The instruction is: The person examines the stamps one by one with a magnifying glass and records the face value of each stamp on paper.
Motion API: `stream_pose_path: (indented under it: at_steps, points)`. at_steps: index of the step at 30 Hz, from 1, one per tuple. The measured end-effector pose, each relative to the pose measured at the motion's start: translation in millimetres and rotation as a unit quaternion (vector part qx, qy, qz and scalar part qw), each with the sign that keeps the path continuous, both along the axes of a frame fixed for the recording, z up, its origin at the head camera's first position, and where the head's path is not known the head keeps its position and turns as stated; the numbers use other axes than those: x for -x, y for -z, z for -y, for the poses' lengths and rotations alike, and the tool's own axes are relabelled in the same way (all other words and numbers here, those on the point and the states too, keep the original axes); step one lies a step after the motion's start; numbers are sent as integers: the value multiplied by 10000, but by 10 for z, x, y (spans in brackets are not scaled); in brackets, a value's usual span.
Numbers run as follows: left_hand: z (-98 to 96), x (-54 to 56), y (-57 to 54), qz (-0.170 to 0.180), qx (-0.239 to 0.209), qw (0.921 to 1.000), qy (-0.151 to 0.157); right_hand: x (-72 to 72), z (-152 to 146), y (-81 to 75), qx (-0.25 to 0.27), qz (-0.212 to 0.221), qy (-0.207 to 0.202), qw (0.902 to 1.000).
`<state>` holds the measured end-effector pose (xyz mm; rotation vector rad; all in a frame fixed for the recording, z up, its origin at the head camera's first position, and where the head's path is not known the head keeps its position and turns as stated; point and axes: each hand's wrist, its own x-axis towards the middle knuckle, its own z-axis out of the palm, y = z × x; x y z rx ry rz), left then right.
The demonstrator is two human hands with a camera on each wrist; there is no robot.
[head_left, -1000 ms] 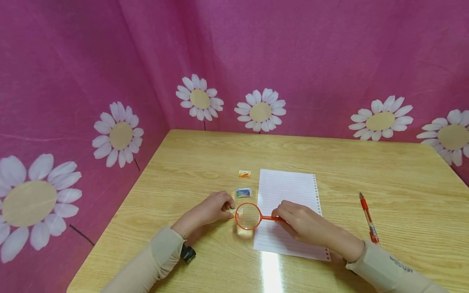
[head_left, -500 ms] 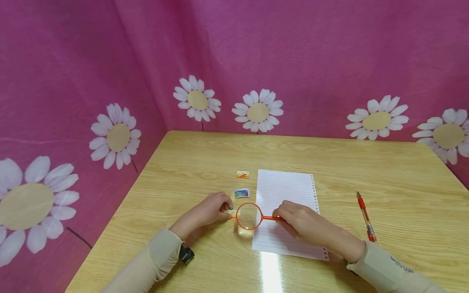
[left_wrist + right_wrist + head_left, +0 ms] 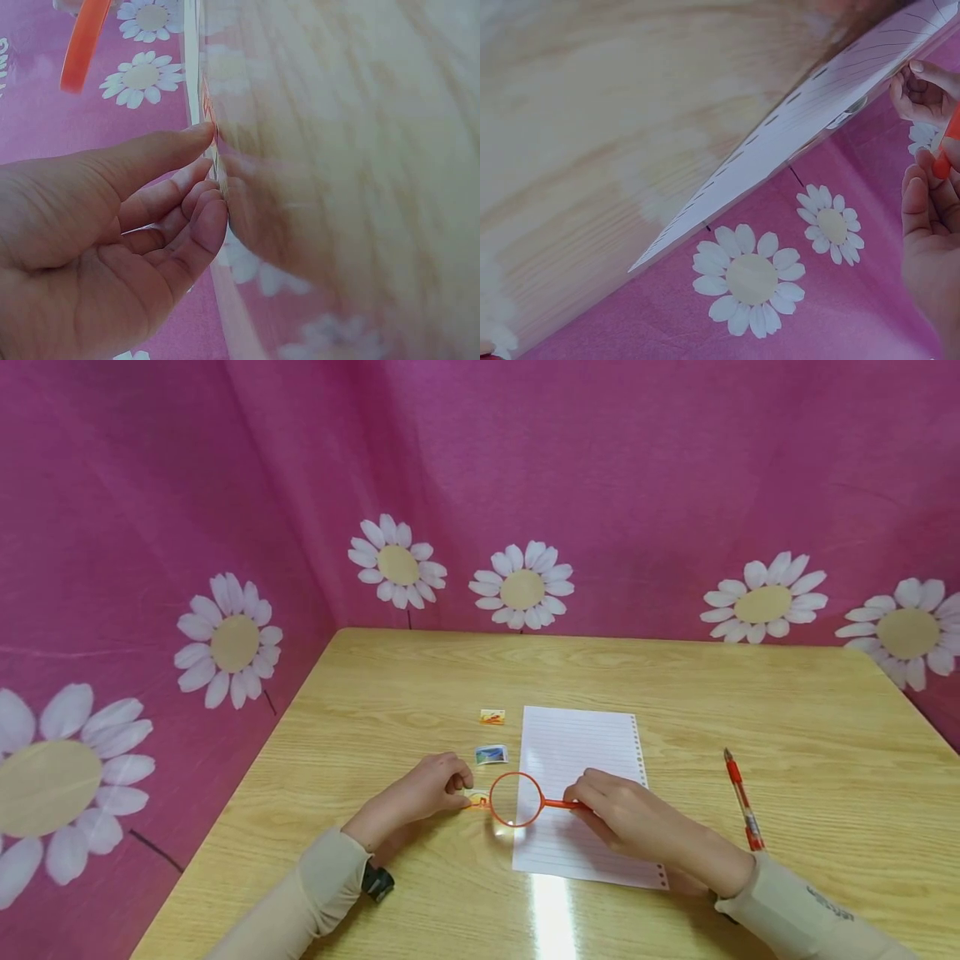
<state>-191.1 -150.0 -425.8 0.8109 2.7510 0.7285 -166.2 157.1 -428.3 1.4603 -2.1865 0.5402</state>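
Note:
My right hand [image 3: 626, 810] pinches the red handle of a round magnifying glass [image 3: 553, 803] and holds it over the left edge of a lined paper sheet [image 3: 585, 752]. My left hand [image 3: 427, 789], fingers curled, holds a small yellow-orange stamp [image 3: 477, 799] by its left edge, low at the tabletop. The stamp's thin edge shows by the left thumb [image 3: 169, 150] in the left wrist view. Beyond it lie a blue-green stamp [image 3: 492, 755] and another yellow-orange stamp [image 3: 492, 717]. In the right wrist view, the red handle [image 3: 951, 146] is at the right fingers [image 3: 919, 202].
A red pen [image 3: 743, 797] lies to the right of the paper. The wooden table [image 3: 675, 685] meets a magenta curtain with daisies [image 3: 600, 460] at the back and left. Light reflects off the tabletop near the front.
My right hand has shifted the magnifying glass slightly right, away from the nearest stamp, so more of that stamp shows outside the lens. My left hand stays at the stamp. The head view has shifted slightly.

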Motion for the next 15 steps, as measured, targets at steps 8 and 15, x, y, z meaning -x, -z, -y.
stream_pose_path:
  at_steps: [8,15]
  points:
    - [-2,-4,-4,-9,-30,10000,-1,-19,-49,-16,153,14,-64,9999]
    - [-7,-4,0,52,-11,10000,-60,-32,-103,-14,155,-38,70,9998]
